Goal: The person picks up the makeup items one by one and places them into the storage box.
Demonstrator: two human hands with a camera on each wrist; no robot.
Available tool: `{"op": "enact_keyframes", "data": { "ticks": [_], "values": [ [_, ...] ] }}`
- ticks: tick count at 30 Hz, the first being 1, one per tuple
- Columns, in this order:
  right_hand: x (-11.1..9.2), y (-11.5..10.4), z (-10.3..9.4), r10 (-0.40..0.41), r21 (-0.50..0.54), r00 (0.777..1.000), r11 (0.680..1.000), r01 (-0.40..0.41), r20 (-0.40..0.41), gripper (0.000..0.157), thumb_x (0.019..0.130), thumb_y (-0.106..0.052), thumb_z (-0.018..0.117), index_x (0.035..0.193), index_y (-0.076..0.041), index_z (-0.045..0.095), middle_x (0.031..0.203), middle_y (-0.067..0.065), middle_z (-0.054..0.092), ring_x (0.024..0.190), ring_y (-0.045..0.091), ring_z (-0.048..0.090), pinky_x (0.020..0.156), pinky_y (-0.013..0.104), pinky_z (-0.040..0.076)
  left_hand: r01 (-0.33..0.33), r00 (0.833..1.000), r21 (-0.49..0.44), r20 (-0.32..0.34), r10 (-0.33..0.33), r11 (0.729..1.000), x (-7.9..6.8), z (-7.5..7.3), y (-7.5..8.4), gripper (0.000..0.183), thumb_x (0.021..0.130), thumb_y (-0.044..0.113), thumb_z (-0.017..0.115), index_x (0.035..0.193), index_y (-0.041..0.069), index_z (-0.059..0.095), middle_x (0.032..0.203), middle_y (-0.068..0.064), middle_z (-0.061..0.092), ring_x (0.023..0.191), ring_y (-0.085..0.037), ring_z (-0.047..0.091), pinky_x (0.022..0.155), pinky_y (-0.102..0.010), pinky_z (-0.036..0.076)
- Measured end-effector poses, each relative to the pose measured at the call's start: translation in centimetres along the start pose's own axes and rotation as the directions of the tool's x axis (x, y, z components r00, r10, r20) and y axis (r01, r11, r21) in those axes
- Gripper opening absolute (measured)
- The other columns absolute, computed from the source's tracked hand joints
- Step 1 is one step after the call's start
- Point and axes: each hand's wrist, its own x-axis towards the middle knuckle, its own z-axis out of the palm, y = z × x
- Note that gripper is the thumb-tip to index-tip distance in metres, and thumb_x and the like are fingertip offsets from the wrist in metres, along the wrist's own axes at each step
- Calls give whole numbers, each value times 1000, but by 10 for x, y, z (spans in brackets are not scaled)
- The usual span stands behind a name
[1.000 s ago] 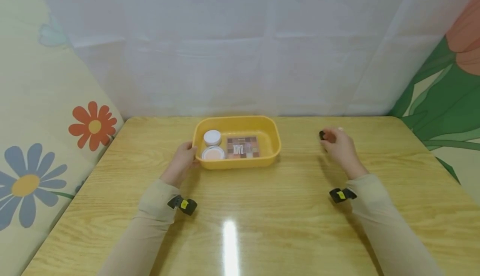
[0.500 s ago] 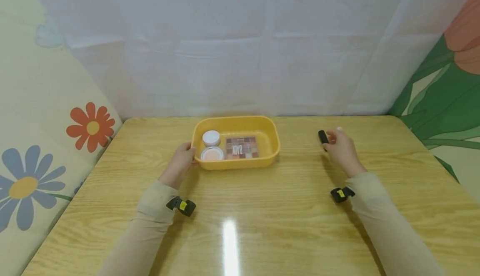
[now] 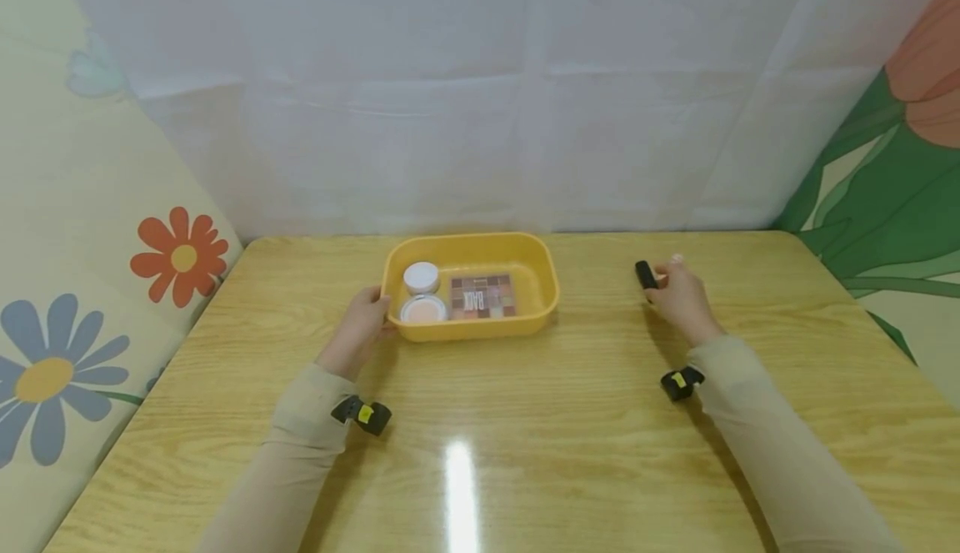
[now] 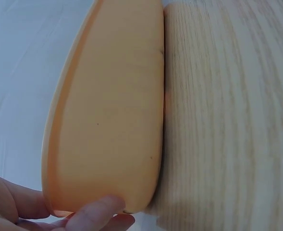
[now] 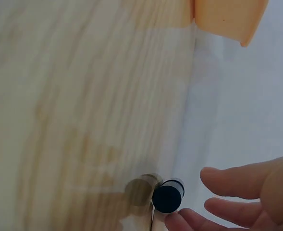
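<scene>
A yellow plastic basket [image 3: 471, 329] stands toward the back of the table. My left hand [image 3: 362, 324] grips its left end; in the left wrist view fingers [image 4: 95, 214] lie against the outer wall. Inside the basket are a round white case [image 3: 422, 276], a round compact with a pinkish centre [image 3: 423, 309] and a flat eyeshadow palette [image 3: 483, 296] with white lettering. To the right, a small black tube [image 3: 645, 275] lies on the table. My right hand [image 3: 682, 301] is beside it, thumb [image 5: 211, 175] spread away and a fingertip right at the tube's side.
The wood-grain table [image 3: 525, 419] runs up to a white cloth backdrop [image 3: 480, 94] just behind the basket. Flower-patterned panels [image 3: 56, 303] border the left and right sides. Each wrist wears a black camera [image 3: 362, 414].
The black tube has turned from mostly hidden in my right fingers to lying in view on the table, and those fingers have let go of it. My left hand keeps its grip on the basket.
</scene>
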Motion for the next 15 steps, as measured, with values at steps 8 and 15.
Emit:
{"op": "enact_keyframes", "data": {
  "ticks": [8,15],
  "values": [
    [7,1,0,15,-84,998,996,-10,57,49,85,3,60,123,28,41,117,46,50,105,56,52,89,58,46,-1,1000,19,8,1,1000,0,-1,0,48,105,8,24,148,-12,17,146,-29,32,127,-37,39,106,-48,38],
    [15,-2,4,13,-151,996,989,1,91,41,82,2,60,112,28,48,110,46,52,87,47,54,77,53,49,-6,1000,22,15,5,1000,0,-1,0,48,105,7,24,148,-12,16,146,-30,31,128,-38,38,106,-49,38]
  ]
}}
